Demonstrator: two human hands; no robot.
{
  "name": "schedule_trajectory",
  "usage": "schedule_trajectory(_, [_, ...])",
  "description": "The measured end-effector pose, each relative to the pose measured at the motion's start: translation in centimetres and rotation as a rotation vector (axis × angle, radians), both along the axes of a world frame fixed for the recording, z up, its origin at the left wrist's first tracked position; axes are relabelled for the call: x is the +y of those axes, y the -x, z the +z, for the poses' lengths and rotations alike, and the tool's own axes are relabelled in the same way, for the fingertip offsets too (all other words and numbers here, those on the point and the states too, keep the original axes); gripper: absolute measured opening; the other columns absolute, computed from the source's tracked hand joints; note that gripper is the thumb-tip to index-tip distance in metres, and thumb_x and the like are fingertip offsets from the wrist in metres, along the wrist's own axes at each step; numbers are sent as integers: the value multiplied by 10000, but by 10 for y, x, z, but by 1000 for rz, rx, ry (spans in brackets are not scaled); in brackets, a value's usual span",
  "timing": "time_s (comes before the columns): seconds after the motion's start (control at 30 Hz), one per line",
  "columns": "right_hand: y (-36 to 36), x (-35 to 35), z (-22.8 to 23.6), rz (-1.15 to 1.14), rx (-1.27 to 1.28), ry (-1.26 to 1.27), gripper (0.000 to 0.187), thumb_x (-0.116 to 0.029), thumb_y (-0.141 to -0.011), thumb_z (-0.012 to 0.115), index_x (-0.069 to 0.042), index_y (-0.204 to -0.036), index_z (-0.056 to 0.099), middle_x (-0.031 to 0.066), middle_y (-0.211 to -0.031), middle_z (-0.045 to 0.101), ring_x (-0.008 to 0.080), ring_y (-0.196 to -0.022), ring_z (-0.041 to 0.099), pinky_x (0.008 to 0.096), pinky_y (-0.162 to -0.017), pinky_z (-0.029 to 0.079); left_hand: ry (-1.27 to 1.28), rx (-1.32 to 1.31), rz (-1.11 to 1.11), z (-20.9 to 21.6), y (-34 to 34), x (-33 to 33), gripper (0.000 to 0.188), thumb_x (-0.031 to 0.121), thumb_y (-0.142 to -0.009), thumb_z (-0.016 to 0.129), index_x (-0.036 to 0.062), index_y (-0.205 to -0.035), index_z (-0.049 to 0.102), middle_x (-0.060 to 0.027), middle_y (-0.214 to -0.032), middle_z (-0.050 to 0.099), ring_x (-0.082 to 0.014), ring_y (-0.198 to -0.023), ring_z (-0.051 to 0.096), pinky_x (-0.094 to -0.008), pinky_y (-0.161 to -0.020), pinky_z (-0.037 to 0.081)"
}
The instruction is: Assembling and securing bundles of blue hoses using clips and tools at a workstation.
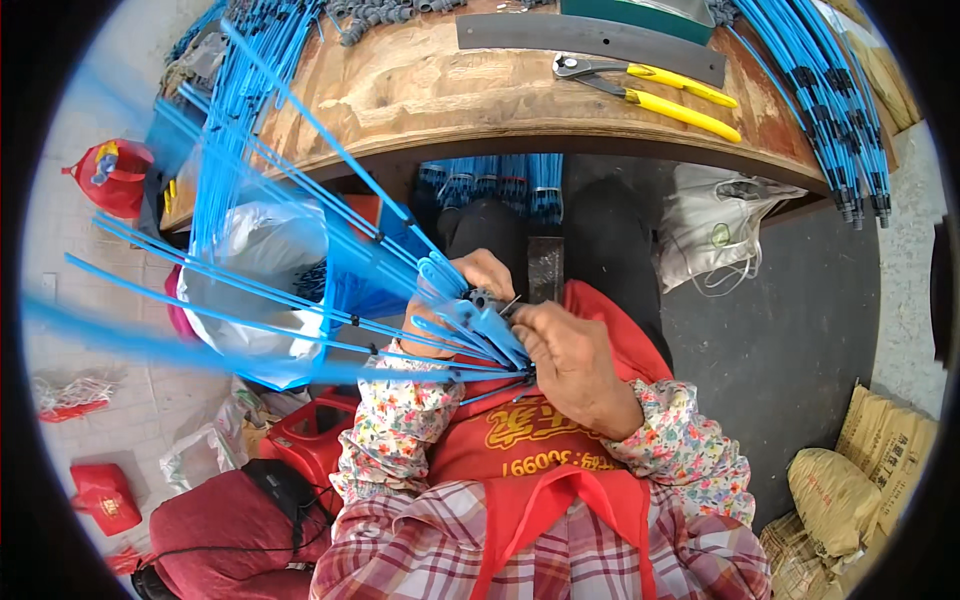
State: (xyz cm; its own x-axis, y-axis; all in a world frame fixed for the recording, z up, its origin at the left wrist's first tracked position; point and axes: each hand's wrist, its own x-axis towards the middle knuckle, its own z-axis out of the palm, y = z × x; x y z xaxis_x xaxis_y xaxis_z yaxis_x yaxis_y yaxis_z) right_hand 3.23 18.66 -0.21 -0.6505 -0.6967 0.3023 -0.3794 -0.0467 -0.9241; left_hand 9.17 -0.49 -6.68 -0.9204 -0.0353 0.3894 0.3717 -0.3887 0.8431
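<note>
Over my lap, a bundle of blue umbrella ribs (285, 318) fans out toward the left, with small black joints along the ribs. Their ends meet at a dark hub (485, 299). Partly hidden behind the ribs, my left hand (478, 270) wraps round the gathered ends beside the hub. My right hand (572, 352) closes in a pinch at the hub's right side. A thin wire-like end (512, 304) shows near its fingertips, but what the fingers pinch is hidden. Several outer ribs are smeared by motion.
The wooden table (400, 90) ahead bears yellow-handled pliers (660, 92), a grey metal strip (600, 45) and more blue ribs (830, 90). A white-lined bin (255, 280) stands left, near a red stool (312, 432). A white bag (715, 220) hangs under the table's right side.
</note>
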Motion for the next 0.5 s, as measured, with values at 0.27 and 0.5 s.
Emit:
schedule_trajectory(0.27, [-4,-19,-5,327,39,22,127,-88,-817,663,17,-864,610,135,-708,603,252,-581,610,320,-498,462,-354,11,-108,9,-27,5,312,187,-876,595,-21,-1102,537,-202,-939,578,-244,-842,589,-337,-751,516])
schedule_trajectory(0.5, [-2,-26,-8,342,-10,29,151,-113,-796,692,11,-805,606,119,-684,591,213,-543,587,306,-479,444,-246,-20,46,10,-34,7,303,263,-880,608,22,-1046,530,-124,-839,545,-174,-712,492,-302,-644,429])
